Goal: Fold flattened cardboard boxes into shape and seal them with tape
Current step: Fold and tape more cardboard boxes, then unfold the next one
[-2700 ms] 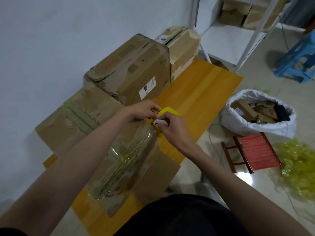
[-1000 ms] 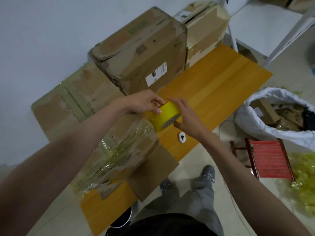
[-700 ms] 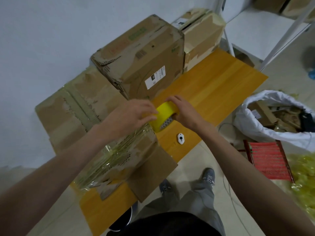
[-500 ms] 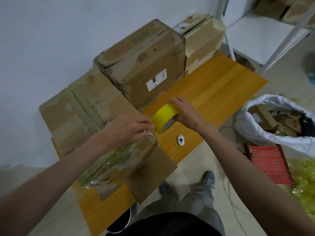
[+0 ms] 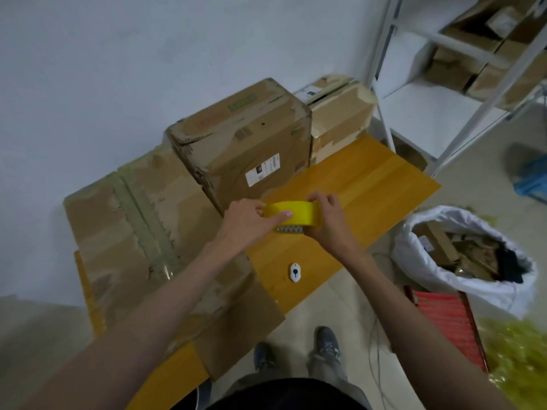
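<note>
Both hands grip yellow tape roll [image 5: 296, 213]: left hand [image 5: 247, 221], right hand [image 5: 327, 220]

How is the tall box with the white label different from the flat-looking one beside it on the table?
The labelled box stands tall and fully formed; the low box lies lower and wider. The labelled box carries a white sticker; the low box shows a tape strip along its top. Both are worn brown cardboard against the wall.

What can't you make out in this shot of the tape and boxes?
All in the head view:
- Tape roll: its loose end cannot be found; the left hand and right hand cover both ends.
- Box label: print too small to read.
- Flat box: near part hidden under the left forearm.
- Shelf boxes: blurred, cut off by the top edge.
- Bag: contents blurred.
</note>
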### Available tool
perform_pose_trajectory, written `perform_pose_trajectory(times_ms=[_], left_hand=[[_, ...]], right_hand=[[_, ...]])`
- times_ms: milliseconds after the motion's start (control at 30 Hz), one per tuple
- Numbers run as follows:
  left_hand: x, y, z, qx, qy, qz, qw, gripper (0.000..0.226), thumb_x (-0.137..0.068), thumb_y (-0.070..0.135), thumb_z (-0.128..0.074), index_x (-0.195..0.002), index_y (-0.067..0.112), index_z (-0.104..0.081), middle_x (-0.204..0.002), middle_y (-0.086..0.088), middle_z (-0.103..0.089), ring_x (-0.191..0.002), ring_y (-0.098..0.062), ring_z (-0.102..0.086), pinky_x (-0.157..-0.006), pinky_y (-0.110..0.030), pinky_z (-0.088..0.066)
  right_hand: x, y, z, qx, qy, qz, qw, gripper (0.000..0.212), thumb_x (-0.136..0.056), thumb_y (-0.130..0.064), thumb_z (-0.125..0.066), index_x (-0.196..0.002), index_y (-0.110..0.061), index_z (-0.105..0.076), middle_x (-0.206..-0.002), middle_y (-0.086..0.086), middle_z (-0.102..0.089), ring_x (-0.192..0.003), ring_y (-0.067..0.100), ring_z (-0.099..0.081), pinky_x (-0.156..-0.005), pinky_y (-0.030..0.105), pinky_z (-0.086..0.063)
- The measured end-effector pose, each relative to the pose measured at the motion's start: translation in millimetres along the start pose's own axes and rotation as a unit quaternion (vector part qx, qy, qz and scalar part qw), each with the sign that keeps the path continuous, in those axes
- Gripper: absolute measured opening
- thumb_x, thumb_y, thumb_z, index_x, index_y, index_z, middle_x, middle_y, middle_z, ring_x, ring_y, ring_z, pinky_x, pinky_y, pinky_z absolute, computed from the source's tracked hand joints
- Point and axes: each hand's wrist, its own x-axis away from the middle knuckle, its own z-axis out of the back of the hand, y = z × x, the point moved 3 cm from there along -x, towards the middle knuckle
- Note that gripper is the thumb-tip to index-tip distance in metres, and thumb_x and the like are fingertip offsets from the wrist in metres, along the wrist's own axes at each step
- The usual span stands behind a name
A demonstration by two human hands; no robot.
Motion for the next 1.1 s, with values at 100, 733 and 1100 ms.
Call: perform_pose_trajectory(times_ms=[100, 733, 1100], left_hand=[[-4.9, 14.3, -7.6, 0.087, 0.040, 0.017, 0.995, 0.069, -0.073, 0.055, -0.081, -0.123, 0.010, -0.069, -0.114, -0.005, -0.072, -0.103, -0.015, -0.067, -0.093, -0.033, -0.055], [-45.0, 37.9, -41.3, 0.162, 0.022, 0.066, 0.984, 0.025, -0.093, 0.005, -0.064, -0.109, 0.012, -0.046, -0.090, -0.003, -0.066, -0.083, -0.011, -0.059, -0.065, -0.016, -0.041], [-59.2, 50.7, -50.7, 0.162, 0.050, 0.001, 0.985, 0.022, -0.095, 0.000, -0.055, -0.108, 0.011, -0.041, -0.098, -0.016, -0.065, -0.091, -0.022, -0.064, -0.069, -0.021, -0.047]], right_hand=[[7.6, -1.0, 5.2, -0.013, 0.001, -0.013, 1.000, 0.063, -0.066, -0.018, -0.089, -0.114, -0.020, -0.048, -0.109, -0.003, -0.036, -0.094, 0.016, -0.045, -0.068, 0.026, -0.040], [-9.0, 15.0, 13.1, -0.222, -0.156, -0.050, 0.961, 0.030, -0.096, -0.028, -0.065, -0.115, -0.014, -0.046, -0.083, 0.011, -0.056, -0.073, 0.016, -0.051, -0.062, 0.032, -0.039], [-32.6, 48.8, 1.9, -0.273, -0.148, -0.086, 0.947, 0.006, -0.101, -0.018, -0.054, -0.102, -0.021, -0.049, -0.076, 0.000, -0.048, -0.070, 0.015, -0.041, -0.063, 0.034, -0.034]])
